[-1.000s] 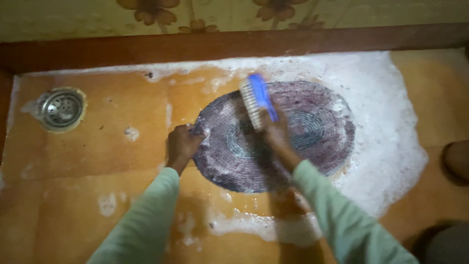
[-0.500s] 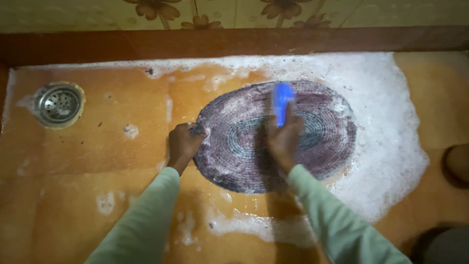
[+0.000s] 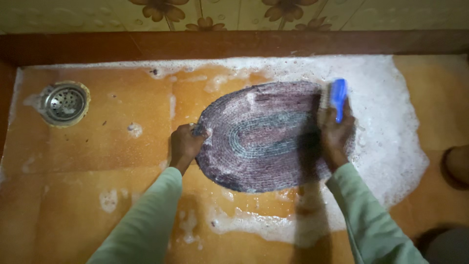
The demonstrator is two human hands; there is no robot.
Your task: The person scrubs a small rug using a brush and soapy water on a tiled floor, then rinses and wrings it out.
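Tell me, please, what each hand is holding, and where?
Right hand holds the blue plastic scrubbing brush by its lower end; left hand pinches the oval woven mat's left edge.

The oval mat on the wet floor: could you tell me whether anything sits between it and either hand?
Nothing visible does. The left hand grips the oval mat at its left edge, and the right hand holds the blue brush at its right end, where foam lies.

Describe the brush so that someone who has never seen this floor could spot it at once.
Start at the wet orange tiled floor and find the oval braided mat ringed with white foam. At the mat's right edge, the right hand holds the brush. It is the only bright blue thing here, with pale bristles along its left side.
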